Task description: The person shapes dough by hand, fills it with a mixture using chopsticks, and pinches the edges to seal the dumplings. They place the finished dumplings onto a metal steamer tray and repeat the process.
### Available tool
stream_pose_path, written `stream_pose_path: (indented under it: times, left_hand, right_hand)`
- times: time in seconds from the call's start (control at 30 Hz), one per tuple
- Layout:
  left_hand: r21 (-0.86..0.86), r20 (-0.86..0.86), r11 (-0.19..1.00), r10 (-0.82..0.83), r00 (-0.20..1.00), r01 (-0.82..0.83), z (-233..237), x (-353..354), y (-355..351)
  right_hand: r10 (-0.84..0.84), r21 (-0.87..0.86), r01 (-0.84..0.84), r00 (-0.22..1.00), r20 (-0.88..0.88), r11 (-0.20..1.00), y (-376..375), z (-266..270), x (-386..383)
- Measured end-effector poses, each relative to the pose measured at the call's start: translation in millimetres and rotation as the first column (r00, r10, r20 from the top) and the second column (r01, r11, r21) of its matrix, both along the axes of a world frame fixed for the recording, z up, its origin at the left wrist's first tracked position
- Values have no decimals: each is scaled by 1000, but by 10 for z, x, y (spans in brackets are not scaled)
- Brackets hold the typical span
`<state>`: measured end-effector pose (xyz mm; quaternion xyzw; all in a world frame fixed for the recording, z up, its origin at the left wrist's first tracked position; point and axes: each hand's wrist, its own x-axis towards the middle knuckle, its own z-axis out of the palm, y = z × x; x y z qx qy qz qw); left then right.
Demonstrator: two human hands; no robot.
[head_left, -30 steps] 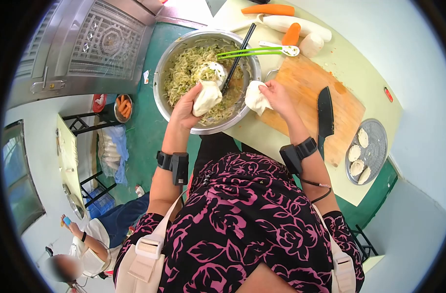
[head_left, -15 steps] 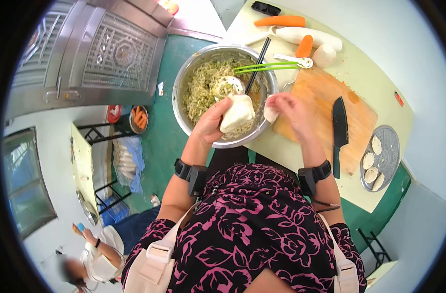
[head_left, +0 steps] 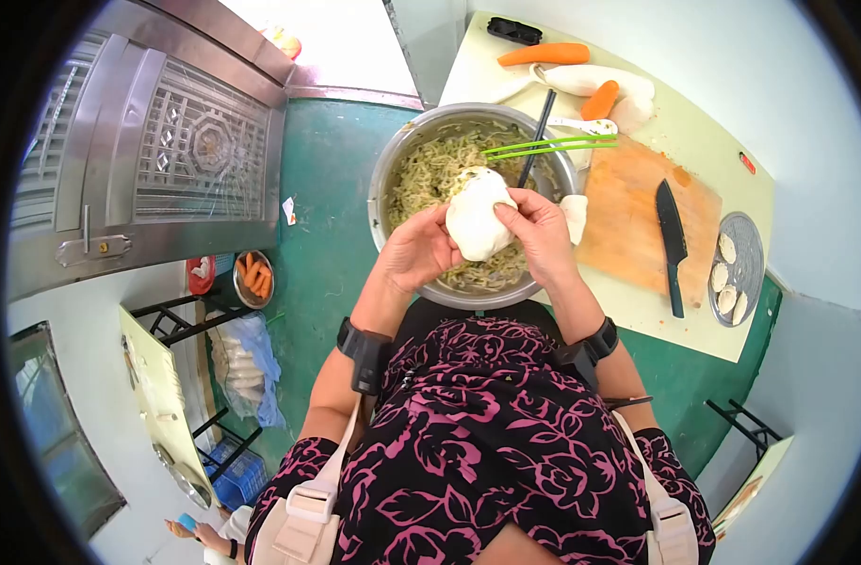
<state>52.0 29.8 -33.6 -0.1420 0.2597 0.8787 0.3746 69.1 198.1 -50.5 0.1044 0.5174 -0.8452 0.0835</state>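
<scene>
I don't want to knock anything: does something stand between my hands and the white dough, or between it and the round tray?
Nothing visible separates left hand or right hand from the white dough. Toward the round tray lie a white piece by the bowl rim, the cutting board and black knife; a raised path looks clear.

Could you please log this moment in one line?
left hand holds round white dough piece | right hand pinches its edge | beneath: round steel bowl, green shreds | right: long black knife

a black dress printed with pink roses is worn, with cream buckled straps and black wristbands.
</scene>
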Motion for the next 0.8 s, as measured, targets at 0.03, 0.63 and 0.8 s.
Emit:
stream_pose_path:
  times: [0.03, 0.63, 0.8]
  left_hand:
    - [110, 99, 994, 5, 995, -16, -10, 3, -71]
    - [-43, 66, 981, -187, 980, 190, -224, -110, -555]
    - [-86, -68, 939, -338, 939, 332, -218, -69, -536]
  right_hand:
    - [6, 6, -6, 1000, -10, 1000, -71, 28, -8]
    - [-174, 77, 157, 935, 310, 985, -564, -52, 240]
    - [3, 152, -21, 993, 117, 988, -492, -204, 225]
